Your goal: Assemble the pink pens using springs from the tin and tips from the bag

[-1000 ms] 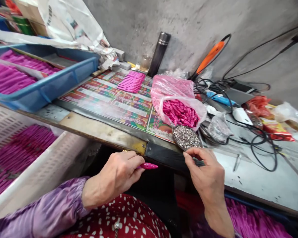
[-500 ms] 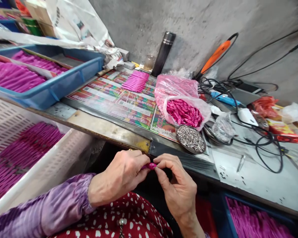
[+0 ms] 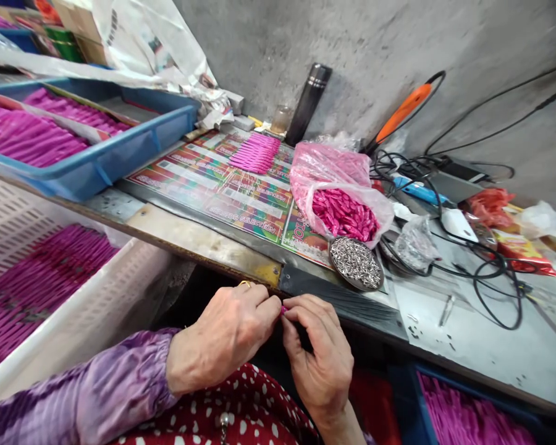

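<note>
Between my two hands, just in front of the bench edge, is a small shiny pink plastic piece, mostly covered by fingers. My left hand is closed around one end, knuckles up. The thumb and fingertips of my right hand pinch the other end. Beyond them a round dish holds many small silver metal pins. Right behind it lies an open plastic bag full of glossy pink pieces. A row of slim pink sticks lies on the printed sheet.
A blue tray of pink sticks stands at left, above a white crate. Another blue bin sits low at right. Tangled black cables, an orange-handled tool and a dark flask are along the back.
My right hand has moved slightly left and closed in on my left hand. Less of the pink piece shows between the fingers now.
</note>
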Motion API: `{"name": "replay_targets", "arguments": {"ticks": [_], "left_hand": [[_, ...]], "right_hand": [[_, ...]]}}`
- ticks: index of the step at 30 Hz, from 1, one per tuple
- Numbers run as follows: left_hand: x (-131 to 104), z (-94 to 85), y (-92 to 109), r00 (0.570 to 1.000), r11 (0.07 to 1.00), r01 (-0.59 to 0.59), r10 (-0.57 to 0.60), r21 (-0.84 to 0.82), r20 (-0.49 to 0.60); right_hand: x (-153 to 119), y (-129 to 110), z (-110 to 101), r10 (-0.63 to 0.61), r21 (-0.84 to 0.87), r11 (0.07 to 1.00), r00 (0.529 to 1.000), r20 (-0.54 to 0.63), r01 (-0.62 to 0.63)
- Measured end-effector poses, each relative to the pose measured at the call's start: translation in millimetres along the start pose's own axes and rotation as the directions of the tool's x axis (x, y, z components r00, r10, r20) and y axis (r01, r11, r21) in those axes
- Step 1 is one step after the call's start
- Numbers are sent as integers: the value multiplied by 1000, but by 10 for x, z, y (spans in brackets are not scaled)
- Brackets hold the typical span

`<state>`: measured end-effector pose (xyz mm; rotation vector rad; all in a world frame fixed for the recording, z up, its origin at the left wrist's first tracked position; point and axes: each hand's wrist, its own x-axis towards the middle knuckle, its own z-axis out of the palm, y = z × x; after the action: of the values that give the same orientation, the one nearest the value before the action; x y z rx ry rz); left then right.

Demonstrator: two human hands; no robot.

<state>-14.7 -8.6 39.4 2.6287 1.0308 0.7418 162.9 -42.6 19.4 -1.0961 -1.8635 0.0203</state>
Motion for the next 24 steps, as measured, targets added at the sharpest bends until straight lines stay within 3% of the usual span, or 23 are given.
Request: {"name": "replay_targets", "arguments": {"ticks": [6, 7, 9, 11, 13, 16, 19, 21, 24], "left_hand": [[-8, 50, -45, 998, 1000, -21, 22, 8, -51], [-9, 62, -58, 998, 1000, -15, 16, 4, -54], [-6, 75, -79, 997, 1000, -11, 10, -18, -72], [4, 69, -85, 996, 999, -20, 17, -37, -89], [16, 57, -75, 996, 999, -30, 26, -45, -91], [26, 61, -38, 997, 999, -30, 27, -41, -73], [27, 104, -2, 998, 1000, -25, 25, 0, -64], [39, 127, 2, 998, 999, -15, 17, 30, -58], [107, 101, -71, 995, 998, -19, 24, 59, -93]], "right_hand": [[-48, 45, 28, -155, -124, 981, 988, -24, 151], [-63, 50, 34, -106, -82, 991, 994, -21, 104], [-91, 51, 43, 107, 60, 993, 994, -12, -106], [-95, 39, 42, 363, 223, 906, 931, 27, -360], [-67, 17, 35, 530, 346, 768, 838, 131, -540], [-1, -6, 26, 638, 420, 563, 697, 327, -712], [22, 24, 38, 686, 435, 410, 585, 432, -802], [9, 77, 54, 684, 426, 379, 558, 470, -822], [-8, 177, 60, 688, 407, 445, 595, 415, -798]]}}
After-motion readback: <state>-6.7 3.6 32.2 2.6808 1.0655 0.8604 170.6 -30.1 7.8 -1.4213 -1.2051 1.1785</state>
